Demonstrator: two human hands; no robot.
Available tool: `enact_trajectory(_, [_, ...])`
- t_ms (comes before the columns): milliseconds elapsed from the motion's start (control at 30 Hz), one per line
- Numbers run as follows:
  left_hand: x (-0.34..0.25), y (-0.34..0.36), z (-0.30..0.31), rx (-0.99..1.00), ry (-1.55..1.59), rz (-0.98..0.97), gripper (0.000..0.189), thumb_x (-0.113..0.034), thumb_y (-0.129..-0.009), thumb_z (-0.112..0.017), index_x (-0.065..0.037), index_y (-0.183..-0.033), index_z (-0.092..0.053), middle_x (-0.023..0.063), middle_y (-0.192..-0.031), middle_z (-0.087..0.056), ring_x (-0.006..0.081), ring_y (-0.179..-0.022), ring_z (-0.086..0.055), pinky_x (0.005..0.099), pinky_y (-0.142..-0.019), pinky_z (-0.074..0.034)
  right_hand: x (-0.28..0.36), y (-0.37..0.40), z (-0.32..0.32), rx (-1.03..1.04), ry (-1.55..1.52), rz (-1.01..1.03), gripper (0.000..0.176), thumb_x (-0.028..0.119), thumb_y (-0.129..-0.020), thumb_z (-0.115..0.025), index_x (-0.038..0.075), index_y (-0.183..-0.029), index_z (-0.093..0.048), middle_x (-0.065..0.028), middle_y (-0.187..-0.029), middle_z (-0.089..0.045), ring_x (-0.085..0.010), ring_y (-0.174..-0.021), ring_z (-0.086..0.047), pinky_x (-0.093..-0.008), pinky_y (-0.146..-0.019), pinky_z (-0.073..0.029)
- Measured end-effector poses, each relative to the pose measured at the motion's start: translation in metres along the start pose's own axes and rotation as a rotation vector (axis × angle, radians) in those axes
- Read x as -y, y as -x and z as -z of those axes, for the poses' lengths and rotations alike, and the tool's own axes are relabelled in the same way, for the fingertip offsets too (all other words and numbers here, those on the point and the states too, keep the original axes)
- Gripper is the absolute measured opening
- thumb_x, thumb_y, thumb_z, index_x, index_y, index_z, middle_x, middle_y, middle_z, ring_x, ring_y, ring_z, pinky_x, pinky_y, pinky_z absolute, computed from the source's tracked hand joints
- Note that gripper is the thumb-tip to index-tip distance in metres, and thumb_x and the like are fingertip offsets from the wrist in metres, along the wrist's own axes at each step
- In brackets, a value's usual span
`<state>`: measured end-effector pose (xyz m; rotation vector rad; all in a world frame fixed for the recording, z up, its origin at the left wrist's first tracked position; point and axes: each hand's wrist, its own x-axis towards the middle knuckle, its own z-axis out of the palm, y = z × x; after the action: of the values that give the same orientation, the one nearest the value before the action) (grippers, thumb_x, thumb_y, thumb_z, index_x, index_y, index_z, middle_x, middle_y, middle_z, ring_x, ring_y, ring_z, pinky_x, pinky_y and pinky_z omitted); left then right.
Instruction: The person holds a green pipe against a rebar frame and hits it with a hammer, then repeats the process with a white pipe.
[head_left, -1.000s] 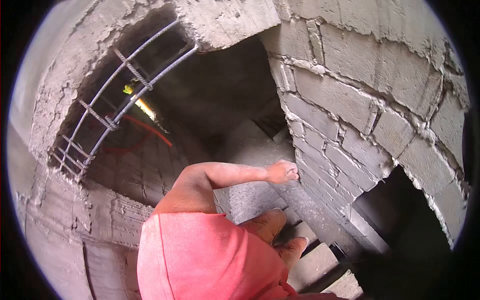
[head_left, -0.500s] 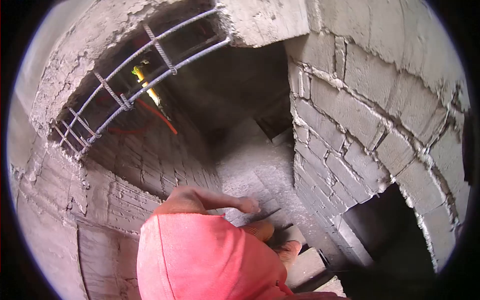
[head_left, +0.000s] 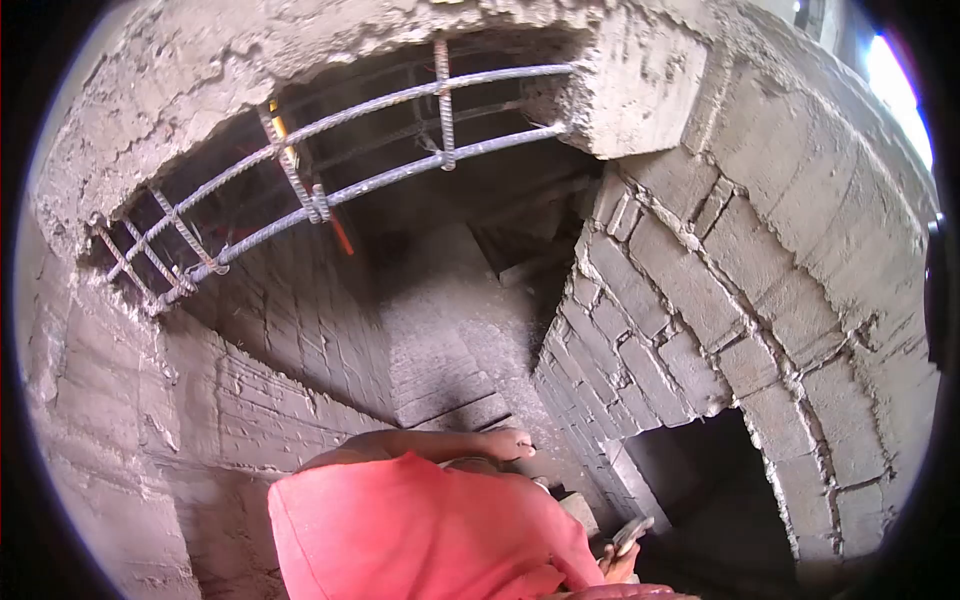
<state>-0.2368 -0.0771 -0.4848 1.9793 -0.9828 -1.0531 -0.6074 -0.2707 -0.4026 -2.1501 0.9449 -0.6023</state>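
Note:
My left hand [head_left: 510, 443] is out in front of my red shirt [head_left: 430, 520], at the end of a bent forearm. Its fingers look curled in. Anything inside them is too small or hidden to make out. At the lower right, my right hand [head_left: 619, 566] is closed around a small grey tool [head_left: 632, 534] that points up and to the right. The tool's exact kind does not show. Part of this hand is hidden by my shirt. A pale block [head_left: 578, 512] lies between the two hands, lower down.
A rough block wall [head_left: 690, 290] with a dark opening [head_left: 700, 480] stands at the right. Bare steel bars [head_left: 380, 182] cross a broken gap in the concrete above. Dusty steps [head_left: 440, 370] lie below, beside a scored plaster wall [head_left: 290, 310].
The view has swung, so the bars and block wall sit differently. My right hand with the grey tool now shows at the lower right. The sandalled feet are now mostly hidden.

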Motion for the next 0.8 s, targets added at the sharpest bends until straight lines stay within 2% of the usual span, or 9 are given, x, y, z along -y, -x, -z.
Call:
enact_trajectory(100, [0.011, -0.010, -0.020, -0.029, 0.110, -0.184, 0.040, -0.040, -0.090, -0.064, -0.002, -0.103, -0.067, 0.0182, -0.097, -0.068, 0.0281, -0.094, -0.066, 0.0417, -0.082, -0.050, -0.018, -0.046, -0.034, 0.112, -0.135, -0.066, 0.043, 0.030, -0.090, -0.065, -0.003, -0.112, -0.051, -0.0136, -0.081, -0.056, -0.0295, -0.073, -0.056, -0.0413, -0.069, -0.047])
enact_trajectory(133, [-0.008, -0.003, -0.014, -0.001, 0.120, -0.155, 0.046, -0.041, -0.091, -0.066, 0.000, -0.112, -0.063, 0.0192, -0.096, -0.067, 0.0285, -0.096, -0.065, 0.0416, -0.084, -0.050, 0.089, -0.072, -0.029, 0.058, -0.276, -0.078, 0.036, 0.026, -0.090, -0.067, -0.004, -0.105, -0.054, -0.0086, -0.079, -0.056, -0.0205, -0.065, -0.053, -0.0367, -0.060, -0.044])
enact_trajectory(200, [-0.059, 0.010, -0.010, -0.214, 0.200, -0.319, 0.048, -0.041, -0.092, -0.065, 0.000, -0.116, -0.059, 0.0198, -0.094, -0.066, 0.0286, -0.096, -0.066, 0.0428, -0.085, -0.049, 0.104, -0.129, -0.052, 0.247, -0.286, -0.043, 0.018, 0.014, -0.088, -0.068, -0.001, -0.090, -0.058, -0.0034, -0.077, -0.055, -0.0108, -0.060, -0.046, -0.0322, -0.053, -0.038])
enact_trajectory(267, [-0.101, 0.014, 0.003, -0.426, 0.277, -0.486, 0.050, -0.041, -0.094, -0.064, 0.001, -0.119, -0.056, 0.0204, -0.093, -0.066, 0.0286, -0.096, -0.066, 0.0440, -0.086, -0.049, 0.189, -0.164, -0.063, 0.176, -0.600, -0.038, 0.022, 0.014, -0.087, -0.069, 0.001, -0.099, -0.056, -0.0011, -0.088, -0.057, -0.0105, -0.073, -0.050, -0.0271, -0.062, -0.041])
enact_trajectory(300, [-0.119, 0.012, 0.021, -0.501, 0.220, -0.583, 0.047, -0.038, -0.096, -0.061, 0.002, -0.119, -0.053, 0.0204, -0.091, -0.066, 0.0301, -0.093, -0.067, 0.0449, -0.083, -0.050, 0.204, -0.189, -0.077, 0.083, -0.613, 0.278, 0.028, 0.019, -0.089, -0.066, 0.005, -0.109, -0.052, 0.0027, -0.080, -0.051, -0.0061, -0.058, -0.044, -0.0229, -0.050, -0.037])
enact_trajectory(400, [-0.175, 0.030, 0.070, -0.585, 0.207, -0.588, 0.038, -0.031, -0.099, -0.056, 0.003, -0.115, -0.050, 0.0201, -0.087, -0.066, 0.0345, -0.087, -0.068, 0.0453, -0.075, -0.051, 0.290, -0.230, -0.070, 0.213, -0.957, 0.296, 0.039, 0.021, -0.090, -0.070, 0.004, -0.119, -0.049, -0.0031, -0.083, -0.059, -0.0073, -0.054, -0.049, -0.0213, -0.047, -0.040])
enact_trajectory(633, [-0.273, 0.024, 0.233, -1.258, -0.025, -0.821, 0.015, -0.018, -0.103, -0.046, -0.003, -0.100, -0.045, 0.0142, -0.066, -0.048, 0.0321, -0.055, -0.051, 0.0429, -0.053, -0.041, 0.378, -0.285, -0.057, 0.111, -0.796, 0.609, 0.052, 0.048, -0.100, -0.053, 0.004, -0.125, -0.043, -0.0024, -0.078, -0.054, -0.0084, -0.052, -0.047, -0.0239, -0.046, -0.041])
enact_trajectory(700, [-0.292, 0.007, 0.271, -1.223, 0.034, -0.849, 0.031, -0.031, -0.104, -0.044, -0.001, -0.097, -0.045, 0.0211, -0.078, -0.057, 0.0350, -0.066, -0.057, 0.0470, -0.061, -0.043, 0.372, -0.280, -0.063, 0.167, -0.842, 0.552, 0.053, 0.051, -0.100, -0.050, 0.004, -0.122, -0.042, 0.0002, -0.068, -0.041, -0.0098, -0.047, -0.044, -0.0251, -0.044, -0.041])
enact_trajectory(800, [-0.315, -0.030, 0.294, -0.963, 0.526, -0.777, 0.050, -0.052, -0.104, -0.037, -0.004, -0.094, -0.045, 0.0099, -0.068, -0.049, 0.0251, -0.060, -0.049, 0.0411, -0.059, -0.041, 0.373, -0.288, -0.061, 0.180, -0.896, 0.497, 0.050, 0.042, -0.100, -0.056, 0.000, -0.123, -0.045, -0.0015, -0.069, -0.048, -0.0106, -0.046, -0.046, -0.0251, -0.041, -0.038])
